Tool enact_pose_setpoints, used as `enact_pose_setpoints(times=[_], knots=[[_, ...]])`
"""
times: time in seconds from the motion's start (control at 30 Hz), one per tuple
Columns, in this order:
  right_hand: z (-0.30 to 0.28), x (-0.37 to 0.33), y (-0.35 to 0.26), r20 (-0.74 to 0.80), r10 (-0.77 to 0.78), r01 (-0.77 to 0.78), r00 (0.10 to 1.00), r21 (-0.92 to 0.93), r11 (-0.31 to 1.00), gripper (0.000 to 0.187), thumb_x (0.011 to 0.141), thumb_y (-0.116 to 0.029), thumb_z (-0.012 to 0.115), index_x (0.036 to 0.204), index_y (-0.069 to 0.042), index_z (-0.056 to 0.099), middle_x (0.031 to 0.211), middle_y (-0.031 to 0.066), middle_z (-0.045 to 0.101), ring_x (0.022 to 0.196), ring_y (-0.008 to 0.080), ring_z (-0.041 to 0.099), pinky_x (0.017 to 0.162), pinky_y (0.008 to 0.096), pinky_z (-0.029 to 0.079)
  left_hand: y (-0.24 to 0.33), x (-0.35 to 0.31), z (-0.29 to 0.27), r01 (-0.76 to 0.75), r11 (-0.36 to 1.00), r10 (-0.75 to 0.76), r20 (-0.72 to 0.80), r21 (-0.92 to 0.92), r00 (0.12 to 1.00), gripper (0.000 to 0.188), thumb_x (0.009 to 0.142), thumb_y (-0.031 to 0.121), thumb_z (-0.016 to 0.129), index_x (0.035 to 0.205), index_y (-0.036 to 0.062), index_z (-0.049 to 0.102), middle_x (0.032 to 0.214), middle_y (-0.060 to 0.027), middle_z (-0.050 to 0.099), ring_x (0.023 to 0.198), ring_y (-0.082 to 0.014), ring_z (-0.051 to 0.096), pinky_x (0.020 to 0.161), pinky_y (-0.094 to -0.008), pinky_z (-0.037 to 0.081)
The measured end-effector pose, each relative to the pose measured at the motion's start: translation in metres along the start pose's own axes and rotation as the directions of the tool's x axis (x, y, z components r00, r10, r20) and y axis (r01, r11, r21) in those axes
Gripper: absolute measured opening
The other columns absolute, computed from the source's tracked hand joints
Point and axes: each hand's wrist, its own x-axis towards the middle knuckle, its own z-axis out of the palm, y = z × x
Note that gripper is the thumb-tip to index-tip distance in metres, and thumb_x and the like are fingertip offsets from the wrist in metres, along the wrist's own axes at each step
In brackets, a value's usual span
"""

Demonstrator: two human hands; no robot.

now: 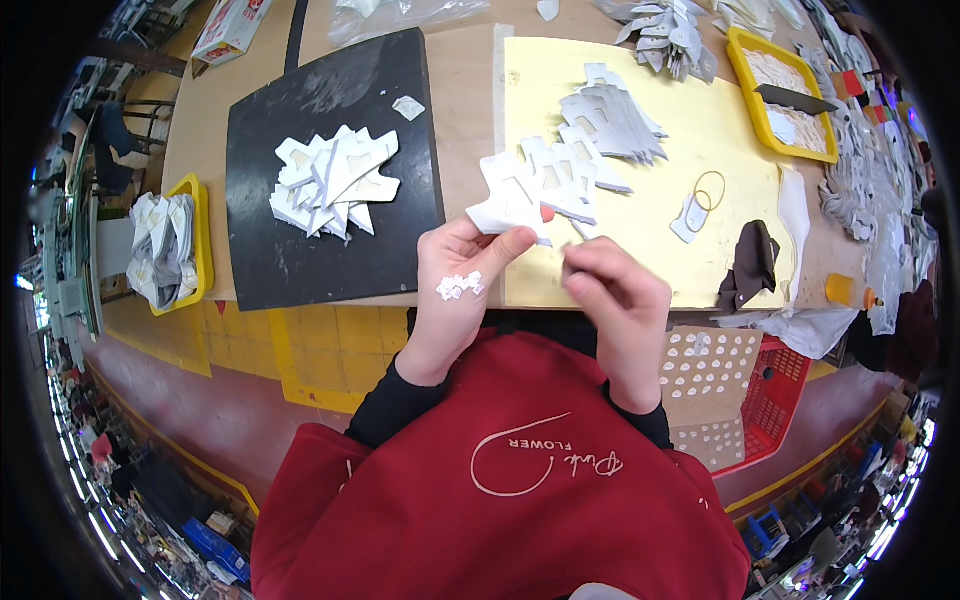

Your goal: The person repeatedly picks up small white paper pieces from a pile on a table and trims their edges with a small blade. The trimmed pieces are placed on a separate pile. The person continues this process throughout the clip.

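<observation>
My left hand (445, 290) grips a white cut shoe-upper-like piece (505, 192) between thumb and fingers, above the near edge of the table. Several tiny white stickers (460, 286) cling to that hand near the base of the thumb. My right hand (625, 300) is slightly blurred just right of the piece. Its fingers are pinched together, and what they hold, if anything, is too small to make out. Beyond the hands, overlapping white pieces (560, 175) fan out toward a grey-white stack (612, 122). A heap of similar white pieces (340, 180) rests on a black board (400, 265) at the left.
The right work surface is a pale yellow board (640, 265) with rubber bands (709, 190) and a dark cloth (752, 262). A yellow tray (740, 50) of small parts stands far right, another yellow tray (205, 240) at left. A red crate (790, 385) sits below the table.
</observation>
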Motion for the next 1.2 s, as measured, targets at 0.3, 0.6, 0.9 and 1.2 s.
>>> enact_pose_setpoints(times=[0.3, 0.6, 0.9, 1.2], knots=[[0.016, -0.002, -0.006, 0.35, -0.155, 0.36, 0.924, -0.654, 0.665, 0.035, 0.078, 0.002, 0.068, 0.11, -0.009, 0.07, 0.081, 0.0064, 0.06, 0.063, 0.0176, 0.058, 0.055, 0.0264, 0.045, -0.009, 0.019, -0.007, -0.018, 0.945, 0.056, -0.109, 0.325, 0.992, 0.024, 0.089, 0.007, 0.068, 0.109, -0.007, 0.066, 0.098, -0.0097, 0.071, 0.084, -0.0093, 0.063, 0.076, -0.0239, 0.051], [-0.007, 0.019, -0.018, -0.145, 0.098, -0.102, 0.985, -0.022, 0.995, 0.05, 0.078, 0.007, 0.07, 0.126, -0.001, 0.057, 0.094, 0.0033, 0.058, 0.066, 0.0007, 0.046, 0.059, 0.0149, 0.039, 0.016, 0.009, -0.012, 0.273, 0.953, -0.299, 0.294, 0.129, 0.908, 0.03, 0.095, 0.02, 0.054, 0.114, -0.002, 0.058, 0.089, -0.0031, 0.061, 0.082, -0.0094, 0.055, 0.078, -0.023, 0.043], [-0.008, 0.013, -0.01, -0.239, 0.044, -0.045, 0.97, -0.001, 0.999, 0.027, 0.085, 0.007, 0.066, 0.111, 0.005, 0.062, 0.095, 0.0044, 0.062, 0.073, 0.0027, 0.052, 0.063, 0.0166, 0.042, 0.013, -0.002, -0.003, 0.093, 0.989, -0.125, 0.305, 0.117, 0.944, 0.016, 0.091, 0.009, 0.066, 0.102, -0.0018, 0.06, 0.109, -0.009, 0.061, 0.103, -0.0149, 0.059, 0.095, -0.0286, 0.042], [-0.003, 0.007, 0.001, 0.011, 0.288, -0.284, 0.958, 0.193, 0.939, 0.029, 0.089, -0.004, 0.065, 0.117, 0.001, 0.061, 0.095, 0.0021, 0.06, 0.076, 0.0034, 0.049, 0.061, 0.0168, 0.036, 0.006, 0.008, -0.01, -0.5, 0.778, 0.375, 0.357, 0.38, 0.855, 0.013, 0.082, 0.007, 0.073, 0.087, 0.0019, 0.063, 0.104, -0.0097, 0.066, 0.093, -0.0218, 0.063, 0.096, -0.0349, 0.042]])
